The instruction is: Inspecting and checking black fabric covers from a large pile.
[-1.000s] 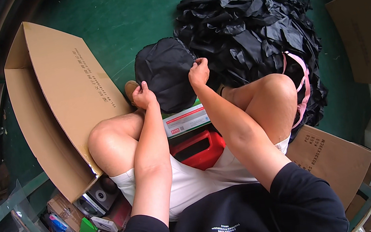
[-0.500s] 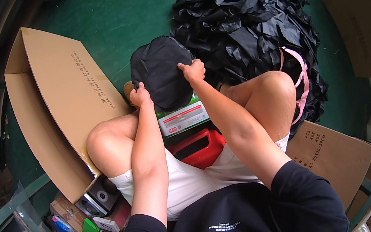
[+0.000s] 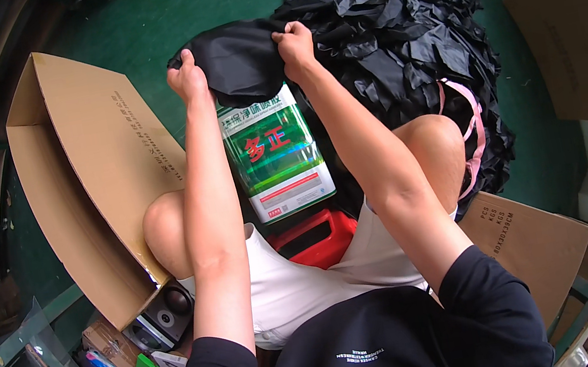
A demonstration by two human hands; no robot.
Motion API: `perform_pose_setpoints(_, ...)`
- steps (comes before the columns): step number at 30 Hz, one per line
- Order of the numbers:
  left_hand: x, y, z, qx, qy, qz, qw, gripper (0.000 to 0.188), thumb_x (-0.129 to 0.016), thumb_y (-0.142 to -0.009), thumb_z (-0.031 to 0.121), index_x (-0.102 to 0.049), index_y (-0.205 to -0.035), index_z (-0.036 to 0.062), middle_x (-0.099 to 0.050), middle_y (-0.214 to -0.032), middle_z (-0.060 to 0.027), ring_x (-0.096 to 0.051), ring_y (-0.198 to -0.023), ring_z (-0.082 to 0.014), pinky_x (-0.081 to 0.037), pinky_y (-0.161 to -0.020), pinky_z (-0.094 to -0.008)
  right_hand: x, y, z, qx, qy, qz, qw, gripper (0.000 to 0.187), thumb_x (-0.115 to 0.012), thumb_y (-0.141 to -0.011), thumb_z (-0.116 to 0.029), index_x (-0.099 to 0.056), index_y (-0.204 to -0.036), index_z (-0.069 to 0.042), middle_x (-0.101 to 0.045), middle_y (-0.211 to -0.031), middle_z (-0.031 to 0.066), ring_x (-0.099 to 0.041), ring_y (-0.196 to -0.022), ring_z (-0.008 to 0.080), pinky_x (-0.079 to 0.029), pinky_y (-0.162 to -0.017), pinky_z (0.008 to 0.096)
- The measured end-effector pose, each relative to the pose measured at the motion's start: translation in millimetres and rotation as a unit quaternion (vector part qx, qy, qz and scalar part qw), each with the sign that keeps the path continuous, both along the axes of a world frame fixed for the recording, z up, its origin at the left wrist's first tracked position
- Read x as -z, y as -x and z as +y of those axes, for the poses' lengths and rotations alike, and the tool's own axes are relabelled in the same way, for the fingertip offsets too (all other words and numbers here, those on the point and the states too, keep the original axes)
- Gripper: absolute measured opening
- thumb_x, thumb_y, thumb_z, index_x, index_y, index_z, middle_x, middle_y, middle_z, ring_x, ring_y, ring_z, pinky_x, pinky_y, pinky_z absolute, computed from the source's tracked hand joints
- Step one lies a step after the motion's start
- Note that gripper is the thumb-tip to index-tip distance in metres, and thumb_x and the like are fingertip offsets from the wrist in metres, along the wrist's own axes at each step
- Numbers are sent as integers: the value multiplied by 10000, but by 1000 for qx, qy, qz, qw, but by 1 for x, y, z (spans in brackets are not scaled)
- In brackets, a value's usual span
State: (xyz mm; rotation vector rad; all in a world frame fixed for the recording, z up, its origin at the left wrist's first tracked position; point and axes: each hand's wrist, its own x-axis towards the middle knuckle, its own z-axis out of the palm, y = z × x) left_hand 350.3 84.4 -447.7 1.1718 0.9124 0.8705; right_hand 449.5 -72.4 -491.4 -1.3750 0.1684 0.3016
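A round piece of thin black fabric (image 3: 238, 63), perhaps a cover, is stretched between my two hands in front of me. My left hand (image 3: 188, 82) pinches its left edge with the thumb on top. My right hand (image 3: 296, 47) grips the edge on the right the same way. Just below and partly behind the fabric is a green and white rectangular can (image 3: 277, 156) between my legs. To the right of my right hand rises a large heap of black fabric pieces (image 3: 396, 47).
A long open cardboard box (image 3: 105, 138) stands on the left. Nearer me are a red plastic container with a handle (image 3: 330, 234) and a flat cardboard piece (image 3: 529, 244) at right. A pink strap (image 3: 473, 122) lies along the heap. A speaker (image 3: 164, 314) stands at lower left.
Both hands have moved up and away from me with the black fabric, which now looks flatter and wider. More of the green and white can shows beneath it.
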Motion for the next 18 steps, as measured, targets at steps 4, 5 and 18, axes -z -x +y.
perform_pose_setpoints(4, -97, -3, -37, 75, 63, -178, 979, 195, -644, -918, 112, -581, -1052, -15, -641, -1058, -141, -656, -904, -238, -546, -821, -357, -107, -18, -38, 5, -50, -53, 997, 282, -690, -766, 14, -434, -752, -103, -451, -691, -23, -407, -637, 95, -368, -571, 276)
perform_pose_setpoints(5, -119, 5, -52, 95, 85, -199, 972, 199, -631, -926, 109, -580, -1072, -17, -640, -1085, -144, -657, -935, -240, -545, -842, -359, -137, -13, -56, 2, -61, -69, 996, 278, -693, -775, 9, -439, -758, -102, -457, -692, -21, -410, -630, 95, -367, -561, 275)
perform_pose_setpoints(18, -82, 177, -273, 275, 76, -77, 955, 486, -622, -927, 59, -394, -1332, -82, -474, -1324, -118, -407, -1222, -152, -288, -1058, -273, -132, 211, -350, -50, -122, 126, 983, 249, -639, -859, -1, -460, -729, -115, -585, -729, -23, -575, -610, 81, -499, -587, 238)
